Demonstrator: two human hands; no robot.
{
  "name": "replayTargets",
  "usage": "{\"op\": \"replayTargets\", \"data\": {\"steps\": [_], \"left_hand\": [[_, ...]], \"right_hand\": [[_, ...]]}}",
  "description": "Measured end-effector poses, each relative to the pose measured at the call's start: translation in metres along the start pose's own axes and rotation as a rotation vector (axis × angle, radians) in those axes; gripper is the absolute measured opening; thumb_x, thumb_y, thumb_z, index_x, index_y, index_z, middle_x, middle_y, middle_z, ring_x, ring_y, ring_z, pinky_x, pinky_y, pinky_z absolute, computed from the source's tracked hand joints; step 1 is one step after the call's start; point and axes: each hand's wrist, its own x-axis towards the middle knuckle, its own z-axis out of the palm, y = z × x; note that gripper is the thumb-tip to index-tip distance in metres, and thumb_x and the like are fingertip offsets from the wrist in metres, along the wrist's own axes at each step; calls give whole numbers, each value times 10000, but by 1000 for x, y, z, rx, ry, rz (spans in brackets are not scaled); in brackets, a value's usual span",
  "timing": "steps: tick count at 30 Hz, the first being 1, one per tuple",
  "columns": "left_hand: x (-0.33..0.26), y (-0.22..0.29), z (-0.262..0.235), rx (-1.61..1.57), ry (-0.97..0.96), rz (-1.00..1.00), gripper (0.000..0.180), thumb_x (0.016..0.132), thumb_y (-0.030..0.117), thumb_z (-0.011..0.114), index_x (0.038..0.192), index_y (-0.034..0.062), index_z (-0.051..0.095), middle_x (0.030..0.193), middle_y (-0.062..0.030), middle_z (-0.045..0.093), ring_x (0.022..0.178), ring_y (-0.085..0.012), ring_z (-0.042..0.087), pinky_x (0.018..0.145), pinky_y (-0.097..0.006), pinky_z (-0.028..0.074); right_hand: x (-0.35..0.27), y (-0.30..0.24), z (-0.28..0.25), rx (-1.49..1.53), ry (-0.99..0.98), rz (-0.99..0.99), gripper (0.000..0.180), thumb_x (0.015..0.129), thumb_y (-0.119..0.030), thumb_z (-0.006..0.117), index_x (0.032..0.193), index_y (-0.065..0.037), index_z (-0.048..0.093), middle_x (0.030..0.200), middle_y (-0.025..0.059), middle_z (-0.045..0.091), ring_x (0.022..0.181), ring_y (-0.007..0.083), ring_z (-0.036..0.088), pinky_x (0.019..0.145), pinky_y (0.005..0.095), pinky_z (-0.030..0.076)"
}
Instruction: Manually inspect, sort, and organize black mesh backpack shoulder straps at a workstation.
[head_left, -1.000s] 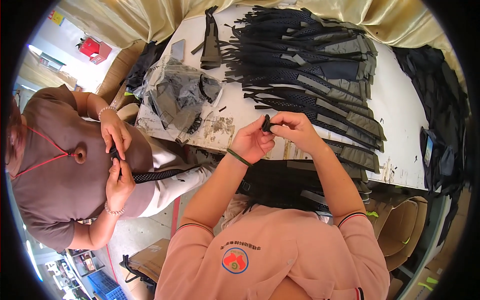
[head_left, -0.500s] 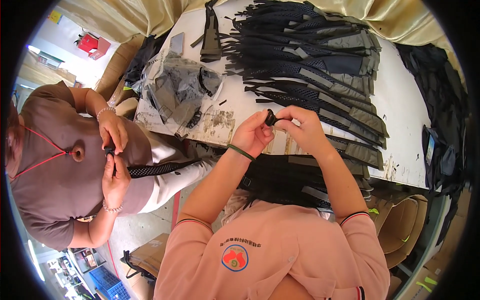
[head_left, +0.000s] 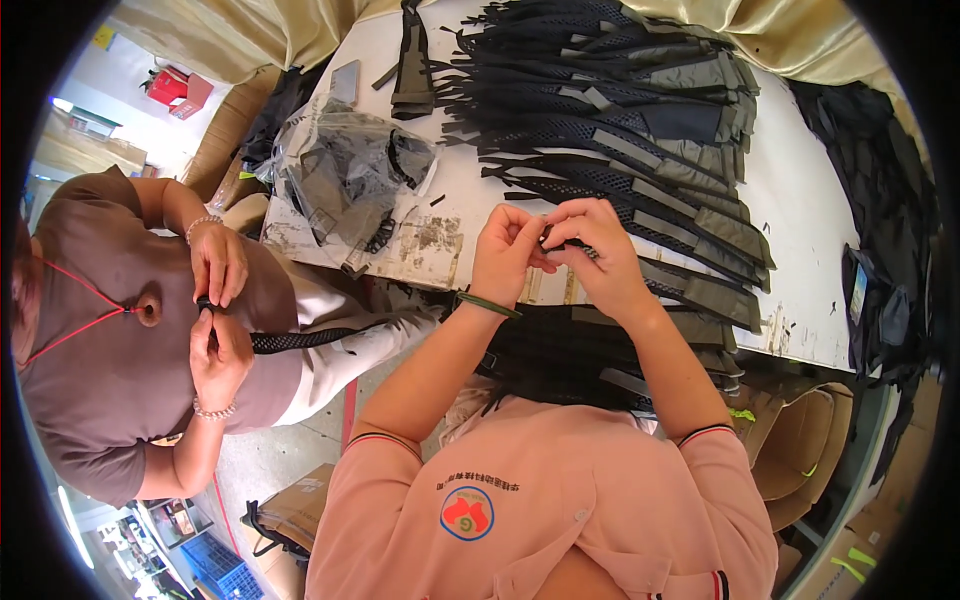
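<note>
Above the table's near edge, my left hand (head_left: 508,252) and my right hand (head_left: 603,252) meet, fingers pinched around a small black buckle (head_left: 568,243). Fingers cover most of it, so its exact shape is hidden. The left hand grips it at one side, and the right thumb and fingers close over the other. Black straps with grey fabric panels and mesh (head_left: 660,215) lie in a layered row just beyond my hands. More black strap pieces (head_left: 560,345) rest across my lap, under my forearms.
Left of my hands, a clear plastic bag (head_left: 350,180) holds grey and black parts. A phone-like slab (head_left: 345,82) and one strap (head_left: 413,65) lie beyond it. At left, a co-worker (head_left: 170,310) handles a black strap. Cardboard boxes (head_left: 800,450) stand at lower right.
Both hands have turned inward around the buckle, which was plainly visible before and is now mostly covered. The right fingers have curled over it. The co-worker's hands have shifted slightly.
</note>
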Motion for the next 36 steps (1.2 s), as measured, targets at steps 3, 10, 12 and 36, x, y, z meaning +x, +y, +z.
{"op": "replayTargets", "data": {"steps": [3,10,12,36], "left_hand": [[2,-8,-3,17,7,94,142,915,136,579,881,44,476,791,-47,595,633,-108,596,583,-226,526],[-8,-15,0,224,98,367,99,886,66,608,906,27,519,823,-37,594,708,-72,564,634,-211,490],[-11,-15,2,302,97,441,94,879,50,613,917,22,532,829,-33,597,721,-71,563,646,-210,482],[-27,-13,-12,393,-419,332,236,799,-54,627,979,45,511,949,-54,514,807,-148,542,714,-251,457]], "right_hand": [[-5,3,2,435,-38,355,179,734,51,650,885,-30,598,801,3,574,765,102,530,685,229,419],[-6,4,7,638,40,657,246,722,52,662,833,-70,479,728,-33,503,657,34,461,610,189,392],[-7,8,7,642,57,661,249,711,50,668,831,-61,480,714,-24,512,650,41,470,585,191,387],[-5,10,-15,418,-114,598,118,884,-128,588,896,-11,590,759,-11,578,657,43,492,585,205,421]]}}
